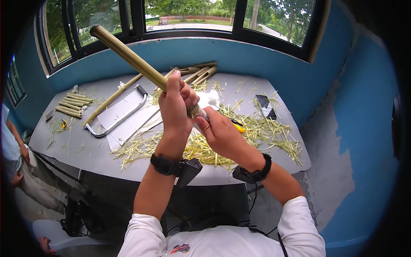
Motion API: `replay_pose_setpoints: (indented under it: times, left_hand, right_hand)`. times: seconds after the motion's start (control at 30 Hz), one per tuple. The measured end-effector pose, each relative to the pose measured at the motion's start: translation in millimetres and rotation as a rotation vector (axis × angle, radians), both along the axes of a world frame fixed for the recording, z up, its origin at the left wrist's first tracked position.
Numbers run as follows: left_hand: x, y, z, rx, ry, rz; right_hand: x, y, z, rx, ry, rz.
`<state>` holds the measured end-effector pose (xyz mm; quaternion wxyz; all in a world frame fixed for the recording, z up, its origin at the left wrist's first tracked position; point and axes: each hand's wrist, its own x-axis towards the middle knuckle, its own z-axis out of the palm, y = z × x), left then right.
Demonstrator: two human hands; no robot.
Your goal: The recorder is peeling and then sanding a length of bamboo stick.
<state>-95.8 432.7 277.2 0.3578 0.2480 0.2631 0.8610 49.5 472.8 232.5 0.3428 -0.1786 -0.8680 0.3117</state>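
A long bamboo tube (128, 54) slants up and away to the left, its far end raised above the table. My left hand (175, 103) is closed around its lower part, thumb on top. Close below, my right hand (224, 135) is closed at the near end of the tube, thumb and fingers around a whitish piece (203, 114). Whether that piece is cloth, paper or part of the tube I cannot tell. Beneath both hands lies a heap of pale green bamboo shavings (188, 150). A yellow and black tool (239, 127), partly hidden, lies beside my right hand.
On the grey table (102, 158) lie a hacksaw (124, 124), a long bamboo pole (115, 96), several short bamboo pieces (73, 104), split bamboo (201, 73), white tissue (210, 99) and a phone (266, 106). Another person (17, 150) is at the left, by the table's edge.
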Motion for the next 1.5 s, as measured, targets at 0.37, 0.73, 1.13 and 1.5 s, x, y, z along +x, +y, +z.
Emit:
replay_pose_setpoints:
  times: [0.37,0.73,1.13,1.5]
  left_hand:
    - [-27.9,-5.8,-0.2,0.071,0.019,-0.337]
    - [11.7,-11.7,3.2,-0.048,-0.029,0.161]
    - [-25.9,-11.3,-15.4,0.038,-0.035,-0.355]
    - [-7.5,-16.5,-5.9,0.0,0.052,-0.091]
  right_hand:
    - [32.5,15.2,5.1,-0.924,-0.204,0.426]
    - [-13.7,-6.2,-17.9,0.22,0.026,-0.128]
    - [16.7,4.7,-13.0,-1.253,-0.11,0.521]
    - [-6.4,-5.9,-24.6,0.093,0.107,0.016]
